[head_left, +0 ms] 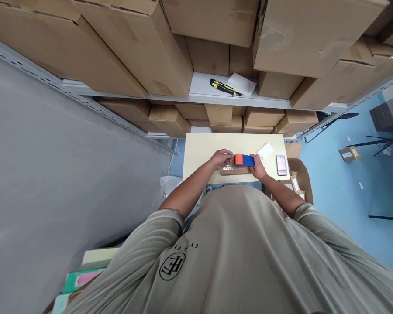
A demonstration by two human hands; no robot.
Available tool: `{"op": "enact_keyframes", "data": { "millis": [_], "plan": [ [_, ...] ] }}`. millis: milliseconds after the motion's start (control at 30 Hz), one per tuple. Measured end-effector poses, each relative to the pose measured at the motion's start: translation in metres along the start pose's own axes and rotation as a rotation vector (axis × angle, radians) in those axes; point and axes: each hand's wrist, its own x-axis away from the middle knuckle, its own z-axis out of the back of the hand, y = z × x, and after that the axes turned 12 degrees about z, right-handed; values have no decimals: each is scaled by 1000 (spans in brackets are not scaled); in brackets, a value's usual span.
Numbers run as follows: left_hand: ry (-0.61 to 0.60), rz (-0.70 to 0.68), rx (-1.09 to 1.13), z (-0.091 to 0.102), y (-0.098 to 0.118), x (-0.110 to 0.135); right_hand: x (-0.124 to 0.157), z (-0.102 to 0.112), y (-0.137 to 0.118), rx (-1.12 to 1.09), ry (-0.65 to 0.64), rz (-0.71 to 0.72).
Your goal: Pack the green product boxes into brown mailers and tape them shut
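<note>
My right hand [258, 168] is wrapped round the blue end of a blue-and-orange tape dispenser [245, 160], held low over the table. Its orange end points left, toward my other hand. Just beyond that end is my left hand [221, 159], its fingers bent and drawn together; whatever they pinch is too small to make out. Under both hands lies a flat brown cardboard box [236, 172]. Shiny clear film or tape [228, 167] shows over the box's left part, below my left fingers.
On the cream table [199, 152] are a white paper [265, 151] and a phone [281, 165]. An open carton [303, 179] with small boxes stands at the right. Ahead, shelves hold cardboard boxes [216, 22] and yellow-black box cutters [224, 87]. A grey wall [68, 152] closes the left side.
</note>
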Motion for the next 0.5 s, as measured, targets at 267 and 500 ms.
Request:
{"op": "enact_keyframes", "data": {
  "millis": [267,500],
  "plan": [
    [9,-72,-34,5,1,-8,0,2,-2,21,-33,-24],
    [65,-236,-90,10,-11,-7,-3,3,-7,9,-7,15]
  ]
}}
